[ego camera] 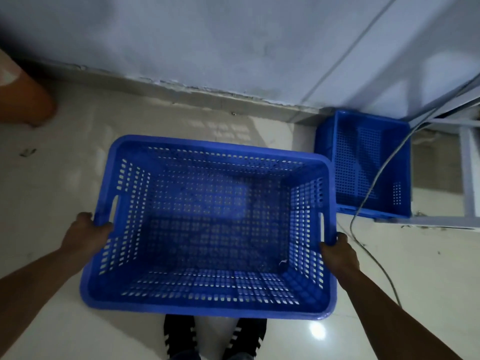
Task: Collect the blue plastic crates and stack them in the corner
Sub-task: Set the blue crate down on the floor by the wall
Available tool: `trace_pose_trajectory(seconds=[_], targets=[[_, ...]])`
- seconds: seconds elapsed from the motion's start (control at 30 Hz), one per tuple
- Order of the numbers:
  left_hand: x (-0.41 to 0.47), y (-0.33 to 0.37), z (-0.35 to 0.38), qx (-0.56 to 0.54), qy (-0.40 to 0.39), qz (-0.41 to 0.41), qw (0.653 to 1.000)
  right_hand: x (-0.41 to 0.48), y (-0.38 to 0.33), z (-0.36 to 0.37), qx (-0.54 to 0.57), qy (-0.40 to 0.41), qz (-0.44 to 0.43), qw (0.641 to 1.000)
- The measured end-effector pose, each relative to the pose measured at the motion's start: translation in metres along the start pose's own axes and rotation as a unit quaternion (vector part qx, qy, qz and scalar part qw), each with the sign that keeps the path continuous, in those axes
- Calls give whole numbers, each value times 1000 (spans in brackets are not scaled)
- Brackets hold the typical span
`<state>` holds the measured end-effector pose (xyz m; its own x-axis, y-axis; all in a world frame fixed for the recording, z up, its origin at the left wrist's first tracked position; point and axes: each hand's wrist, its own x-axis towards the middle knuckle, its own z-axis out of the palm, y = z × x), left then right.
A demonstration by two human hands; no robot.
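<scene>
I hold a large blue perforated plastic crate (207, 311) upright and empty above the floor, in front of my body. My left hand (87, 236) grips its left rim beside the handle slot. On the opposite side, my right hand (339, 254) clasps the right rim just below that slot. A second blue crate (401, 172) sits on the floor in the corner at the right, open side up, against the wall. It lies beyond and to the right of the held crate.
A grey cable (374, 185) runs down from the right across the corner crate and onto the tiled floor (65, 178). A white metal frame (470, 178) stands right of that crate. An orange object (23, 100) is at the far left. My shoes (215, 339) show below.
</scene>
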<state>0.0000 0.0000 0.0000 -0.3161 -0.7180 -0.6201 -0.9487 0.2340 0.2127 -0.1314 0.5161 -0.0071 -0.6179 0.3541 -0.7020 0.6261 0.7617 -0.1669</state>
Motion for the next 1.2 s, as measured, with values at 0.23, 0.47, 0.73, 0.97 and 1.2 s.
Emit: trace_pose_trajectory(seconds=[0.23,0.47,0.73,0.97,1.2], targets=[[23,3,11,31,26,6,999,28,0,19,51,70,-1,996],[16,12,-10,82,38,30,995,10,-1,3,128,76,-4,989],[6,60,-76,88,12,77,993,-21,-29,-53,161,80,19,983],[10,135,-125,82,18,113,990,-9,-65,-94,218,71,16,973],[31,200,-130,84,48,103,990,28,-111,-131,235,65,-23,970]])
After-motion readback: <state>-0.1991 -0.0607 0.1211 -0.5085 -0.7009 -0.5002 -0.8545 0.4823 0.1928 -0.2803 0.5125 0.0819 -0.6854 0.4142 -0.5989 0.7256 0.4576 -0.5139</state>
